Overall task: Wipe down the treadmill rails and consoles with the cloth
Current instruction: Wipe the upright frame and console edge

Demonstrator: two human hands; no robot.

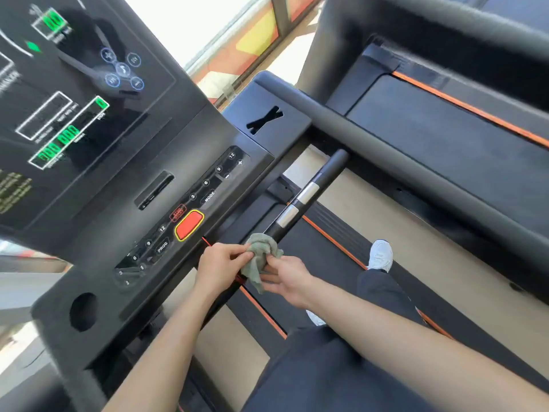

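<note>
The console [124, 179] is the biggest thing here and serves as the landmark: a dark slanted panel with green readouts and a row of keys along its lower edge. Off its right shoulder the long padded rail [416, 162] runs away to the right. Below the console lies the belt [312, 254], where the person stands.

What the next wipe turns on is the short grip bar [323, 176] with two silver bands. Its long axis slants from under the long rail down toward the console's lower right edge, and its near end sits right at the cloth [261, 254]; whether the two touch I cannot tell. The bar leads up and to the right from the hands, so a stroke would probably go lengthwise along it. The right hand [289, 281] is on the bar's side, while the left hand [221, 264] is on the console's side, just below the red button [189, 225].

Both hands hold the bunched grey-green cloth between them. The left pinches its upper fold at the fingertips, and the right has fingers curled round the hanging lower part.

As for containers, the round cup well [83, 312] at the console's lower left corner is dark, with nothing visible in it. The narrow slot [154, 190] above the keys likewise shows nothing inside.
</note>
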